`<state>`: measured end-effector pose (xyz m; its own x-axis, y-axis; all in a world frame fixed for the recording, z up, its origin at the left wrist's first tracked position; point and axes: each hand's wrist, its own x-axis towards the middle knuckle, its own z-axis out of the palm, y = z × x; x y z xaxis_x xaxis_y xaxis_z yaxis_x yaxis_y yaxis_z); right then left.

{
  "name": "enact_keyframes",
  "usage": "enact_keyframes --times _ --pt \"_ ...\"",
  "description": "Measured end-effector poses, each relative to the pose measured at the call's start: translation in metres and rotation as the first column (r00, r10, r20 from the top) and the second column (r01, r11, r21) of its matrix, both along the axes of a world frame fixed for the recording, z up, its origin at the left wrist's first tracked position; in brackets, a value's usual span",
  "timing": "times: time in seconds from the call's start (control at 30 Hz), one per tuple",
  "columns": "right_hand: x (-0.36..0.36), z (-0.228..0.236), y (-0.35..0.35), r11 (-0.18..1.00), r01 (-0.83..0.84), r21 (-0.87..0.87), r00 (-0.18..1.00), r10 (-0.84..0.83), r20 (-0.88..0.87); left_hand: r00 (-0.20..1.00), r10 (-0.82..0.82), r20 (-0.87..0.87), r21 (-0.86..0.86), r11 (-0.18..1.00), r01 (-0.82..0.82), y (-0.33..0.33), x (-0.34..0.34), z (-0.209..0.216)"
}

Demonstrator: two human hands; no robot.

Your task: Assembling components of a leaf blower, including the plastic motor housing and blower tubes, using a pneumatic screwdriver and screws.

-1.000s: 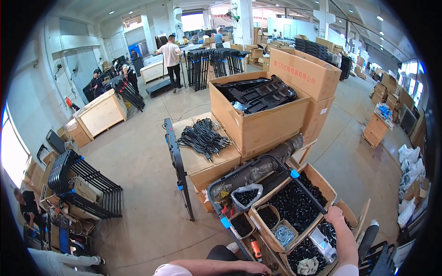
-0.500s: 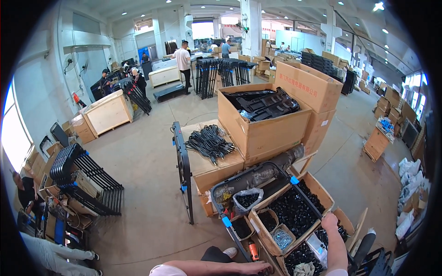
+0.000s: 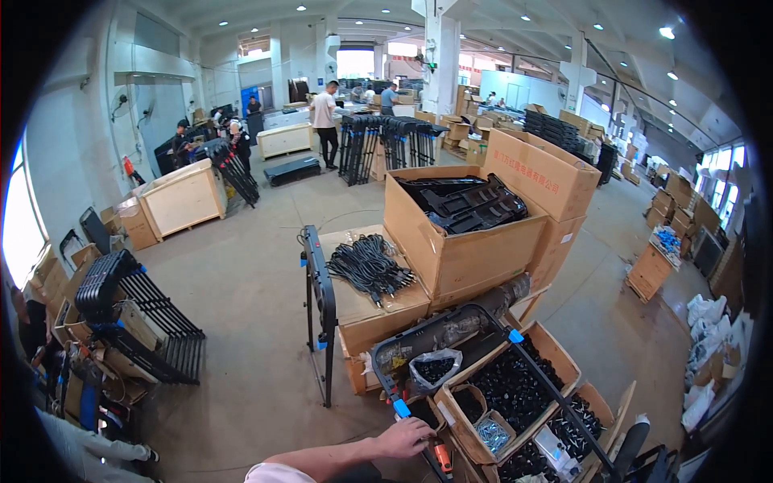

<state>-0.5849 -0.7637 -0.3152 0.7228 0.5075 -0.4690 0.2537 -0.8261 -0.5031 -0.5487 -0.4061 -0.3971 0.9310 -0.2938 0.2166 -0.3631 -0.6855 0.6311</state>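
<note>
A black U-shaped tubular frame (image 3: 554,393) with blue bands lies tilted across open boxes in front of me. Over its near left leg, just below a blue band (image 3: 402,408), is my left hand (image 3: 405,438), its fingers bent around the tube. Beside those fingertips stands an orange-and-black hand tool (image 3: 440,456). My right hand is out of the picture. Under the frame, a carton of small black caps (image 3: 515,372) also holds a little box of silver screws (image 3: 492,435). A plastic bag of black parts (image 3: 436,369) sits next to it.
A stand with a bundle of black cables (image 3: 370,266) and a large carton of black plastic parts (image 3: 471,249) stand ahead. An upright black frame (image 3: 320,310) leans left of them. Stacked frames (image 3: 145,314) stand farther left. Several people work at the back.
My right hand has let go of the frame's right leg and left the picture. My left hand has moved up and left along the near leg. The frame stays across the boxes.
</note>
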Motion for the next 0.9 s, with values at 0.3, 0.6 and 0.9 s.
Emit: enact_keyframes --times 0.3,0.6,0.9 --pt "-0.026 0.040 0.081 0.872 0.259 -0.415 0.965 -0.253 0.070 0.894 -0.413 0.174 -0.175 0.880 0.441 0.044 0.017 0.011" --pt "-0.046 -0.112 -0.023 0.620 0.777 -0.110 0.618 -0.784 -0.052 0.952 -0.256 0.169 -0.067 0.960 0.270 0.152 0.050 0.015" --pt "-0.028 -0.021 0.073 0.722 0.412 -0.556 0.865 -0.502 -0.011 0.966 -0.239 0.097 0.026 0.971 0.238 0.159 0.061 -0.042"
